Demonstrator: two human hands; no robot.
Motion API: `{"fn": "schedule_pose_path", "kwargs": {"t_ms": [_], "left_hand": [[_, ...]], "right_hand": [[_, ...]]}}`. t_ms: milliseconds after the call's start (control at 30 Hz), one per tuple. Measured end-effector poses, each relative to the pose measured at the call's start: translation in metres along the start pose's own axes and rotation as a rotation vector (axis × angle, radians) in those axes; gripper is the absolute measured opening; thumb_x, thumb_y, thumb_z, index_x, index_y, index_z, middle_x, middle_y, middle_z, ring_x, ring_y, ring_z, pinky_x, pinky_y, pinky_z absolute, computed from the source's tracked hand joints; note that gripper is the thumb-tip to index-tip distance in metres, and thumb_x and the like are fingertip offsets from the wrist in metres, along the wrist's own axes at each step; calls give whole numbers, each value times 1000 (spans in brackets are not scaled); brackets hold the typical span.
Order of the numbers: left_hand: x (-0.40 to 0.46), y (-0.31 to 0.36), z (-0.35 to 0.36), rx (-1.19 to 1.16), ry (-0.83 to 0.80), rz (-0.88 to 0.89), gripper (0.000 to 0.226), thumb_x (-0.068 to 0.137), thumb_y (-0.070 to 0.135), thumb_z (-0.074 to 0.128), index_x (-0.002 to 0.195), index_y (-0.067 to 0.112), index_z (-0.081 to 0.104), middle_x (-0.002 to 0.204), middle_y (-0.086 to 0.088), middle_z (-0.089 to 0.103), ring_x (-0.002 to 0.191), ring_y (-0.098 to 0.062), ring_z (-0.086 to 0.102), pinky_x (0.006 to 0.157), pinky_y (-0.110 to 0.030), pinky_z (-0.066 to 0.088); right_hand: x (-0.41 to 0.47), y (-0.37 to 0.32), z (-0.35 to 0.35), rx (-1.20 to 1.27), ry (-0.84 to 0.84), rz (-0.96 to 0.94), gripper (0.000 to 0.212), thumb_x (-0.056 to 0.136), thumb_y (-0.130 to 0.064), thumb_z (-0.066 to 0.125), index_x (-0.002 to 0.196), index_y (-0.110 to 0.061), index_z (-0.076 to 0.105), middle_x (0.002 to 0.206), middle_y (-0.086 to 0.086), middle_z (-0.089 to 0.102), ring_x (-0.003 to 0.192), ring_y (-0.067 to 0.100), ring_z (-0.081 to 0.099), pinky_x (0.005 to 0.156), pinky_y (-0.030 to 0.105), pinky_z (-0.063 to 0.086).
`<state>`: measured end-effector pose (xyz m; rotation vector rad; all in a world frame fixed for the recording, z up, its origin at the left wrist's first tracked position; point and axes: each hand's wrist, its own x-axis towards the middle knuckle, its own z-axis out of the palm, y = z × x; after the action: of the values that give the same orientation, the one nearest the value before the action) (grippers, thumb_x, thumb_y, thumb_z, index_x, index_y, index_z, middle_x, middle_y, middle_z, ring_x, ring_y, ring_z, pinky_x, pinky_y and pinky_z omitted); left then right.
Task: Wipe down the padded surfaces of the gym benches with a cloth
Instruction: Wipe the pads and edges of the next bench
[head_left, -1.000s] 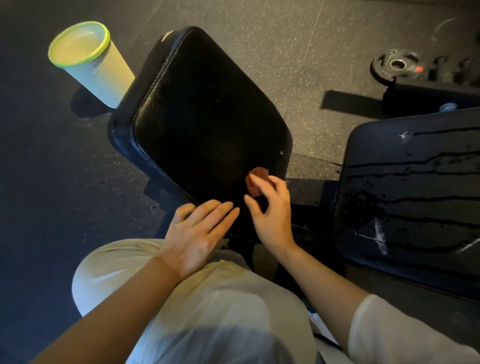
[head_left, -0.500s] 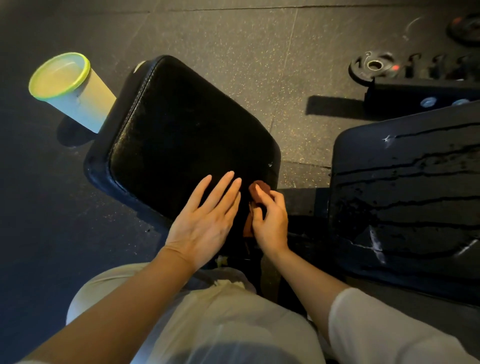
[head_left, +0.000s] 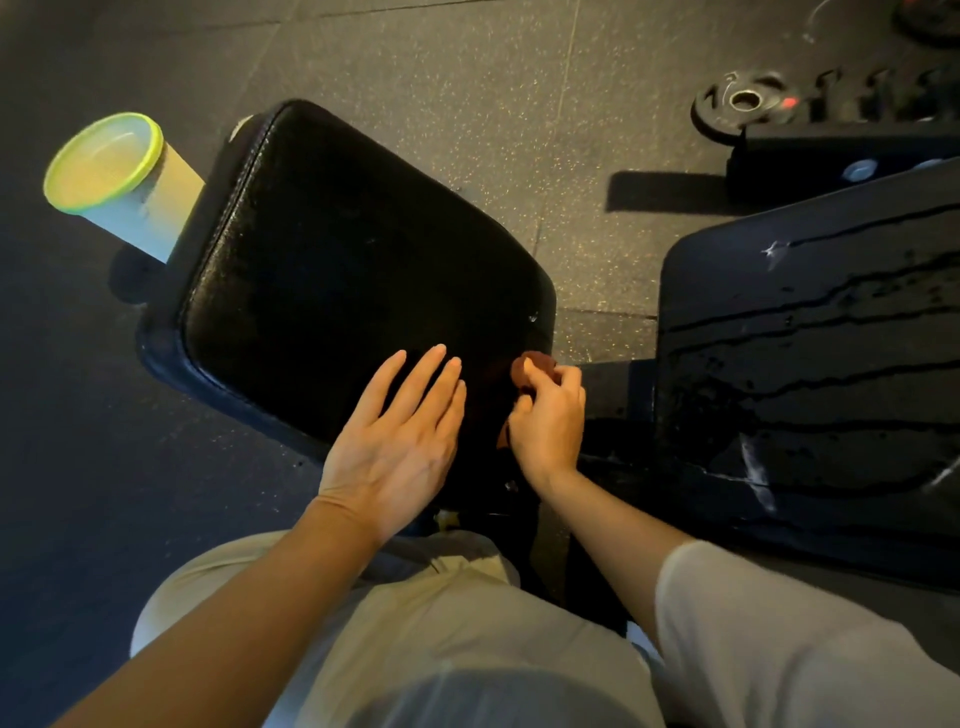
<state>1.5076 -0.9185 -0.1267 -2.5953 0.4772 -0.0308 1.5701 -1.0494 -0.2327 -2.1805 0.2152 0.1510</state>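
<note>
A black padded seat pad (head_left: 332, 280) fills the middle of the view, tilted toward the upper left. My left hand (head_left: 400, 441) lies flat on its near edge with straight fingers spread. At the pad's near right corner my right hand (head_left: 548, 415) grips a small reddish-brown cloth (head_left: 532, 366), most of it bunched inside the curled fingers. A second black pad (head_left: 810, 374), streaked with wet lines, stands to the right.
A pale cup with a yellow-green rim (head_left: 119, 182) stands on the floor behind the seat pad's left side. A weight plate (head_left: 745, 106) and a black rack base (head_left: 841, 150) sit at the upper right. Dark speckled rubber floor (head_left: 467, 78) surrounds the benches.
My left hand went from my knee onto the near edge of the seat pad and straightened its fingers. The right hand keeps the cloth at the pad's corner.
</note>
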Motion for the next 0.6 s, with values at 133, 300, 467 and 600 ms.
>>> {"fn": "schedule_pose_path", "kwargs": {"t_ms": [133,300,467,600], "left_hand": [[-1,0,1,4,22,-6,50,93,31,43,135,6,54,145,-16,46,140,-33,34,117,-48,16],[1,-1,-2,-9,-44,-14,51,94,33,44,136,7,52,146,-16,46,140,-33,34,117,-49,16],[5,2,-20,-129,-75,-67,52,86,30,59,132,6,55,150,-17,38,146,-32,22,118,-51,17],[22,-6,-32,-136,-51,-8,56,78,26,70,127,2,59,151,-19,35,146,-32,18,119,-48,15]], "right_hand": [[-49,6,-1,125,-60,-122,45,87,3,53,128,-14,61,128,7,45,119,22,46,100,31,44],[4,7,2,82,-12,-46,44,86,5,51,125,-12,63,128,10,47,118,26,46,104,28,37],[-19,-30,1,263,23,-254,43,85,1,57,125,-13,64,126,9,49,117,21,50,104,28,40],[8,-23,10,250,27,-288,43,85,1,55,124,-15,65,126,9,51,116,25,51,103,31,41]]}}
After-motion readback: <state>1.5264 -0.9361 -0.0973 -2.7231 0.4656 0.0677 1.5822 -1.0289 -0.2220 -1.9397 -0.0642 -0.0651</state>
